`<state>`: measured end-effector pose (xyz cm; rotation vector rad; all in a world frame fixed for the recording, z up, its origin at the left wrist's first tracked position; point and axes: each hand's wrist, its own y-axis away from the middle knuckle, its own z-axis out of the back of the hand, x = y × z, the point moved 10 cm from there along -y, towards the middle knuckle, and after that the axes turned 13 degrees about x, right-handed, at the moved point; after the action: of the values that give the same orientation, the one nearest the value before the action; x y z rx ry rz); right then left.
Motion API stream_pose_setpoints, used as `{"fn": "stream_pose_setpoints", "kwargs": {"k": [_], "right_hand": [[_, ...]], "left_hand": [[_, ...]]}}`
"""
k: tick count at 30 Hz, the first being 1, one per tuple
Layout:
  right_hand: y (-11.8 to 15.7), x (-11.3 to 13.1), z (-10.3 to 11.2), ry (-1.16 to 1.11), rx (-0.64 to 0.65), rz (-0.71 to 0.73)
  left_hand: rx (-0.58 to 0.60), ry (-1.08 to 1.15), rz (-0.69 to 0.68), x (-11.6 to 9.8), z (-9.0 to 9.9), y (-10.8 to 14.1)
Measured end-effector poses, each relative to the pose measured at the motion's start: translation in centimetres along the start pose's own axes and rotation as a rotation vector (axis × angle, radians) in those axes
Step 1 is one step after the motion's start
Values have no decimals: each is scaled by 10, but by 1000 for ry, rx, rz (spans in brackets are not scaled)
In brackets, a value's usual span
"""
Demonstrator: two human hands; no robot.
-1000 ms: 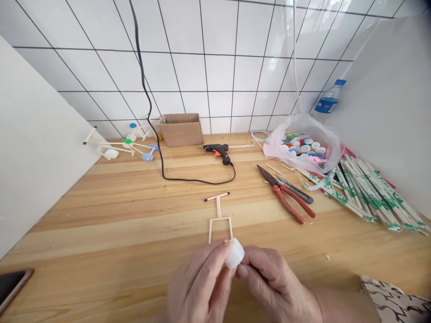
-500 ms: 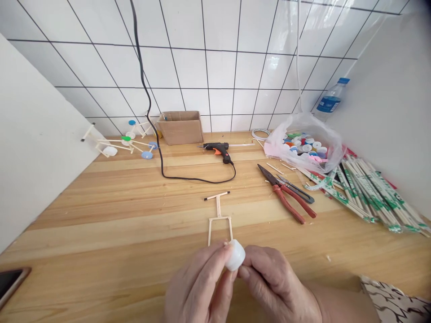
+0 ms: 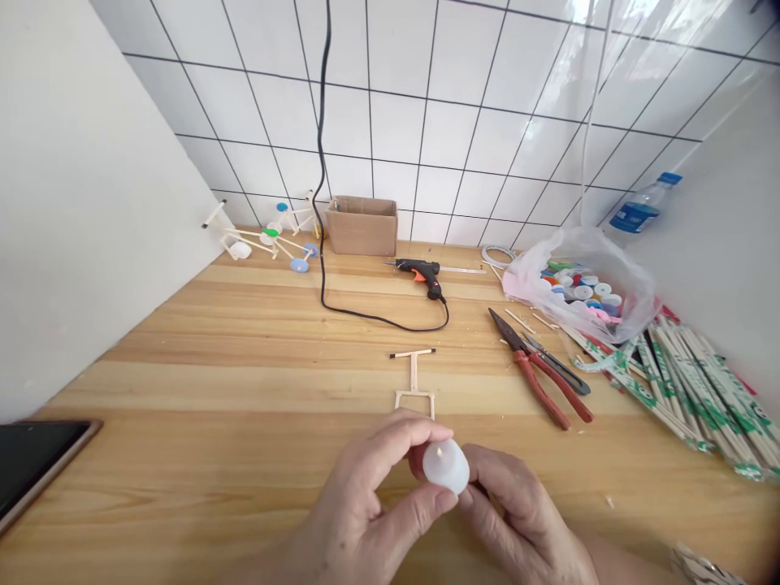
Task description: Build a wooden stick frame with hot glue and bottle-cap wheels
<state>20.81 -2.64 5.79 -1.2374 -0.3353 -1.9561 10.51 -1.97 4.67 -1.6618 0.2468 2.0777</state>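
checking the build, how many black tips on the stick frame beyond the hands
2: the left tip and the right tip, at either end of the crossbar. The left hand hides part of the stick frame, perhaps with more.

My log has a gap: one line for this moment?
left hand: holds white cap; right hand: at cap's edge; stick frame: on table beyond hands

Light was bright, diffuse; source out of frame. Glare streaked the tiled wall (image 3: pixel 396 122), upper right. Wide-angle distortion splayed its grid; top right corner darkened. White cap (image 3: pixel 449 473) looked washed-out; bottle label (image 3: pixel 634 217) soft.
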Motion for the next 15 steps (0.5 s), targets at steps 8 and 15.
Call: {"fn": "stream_pose_setpoints", "kwargs": {"k": [8,15], "right_hand": [[-3,1,-4,-39,62,-7],[-3,3,-7,12,91,31]], "left_hand": [[24,46,-51,-9,-6,0],[155,91,-1,-2,-15,-4]]}}
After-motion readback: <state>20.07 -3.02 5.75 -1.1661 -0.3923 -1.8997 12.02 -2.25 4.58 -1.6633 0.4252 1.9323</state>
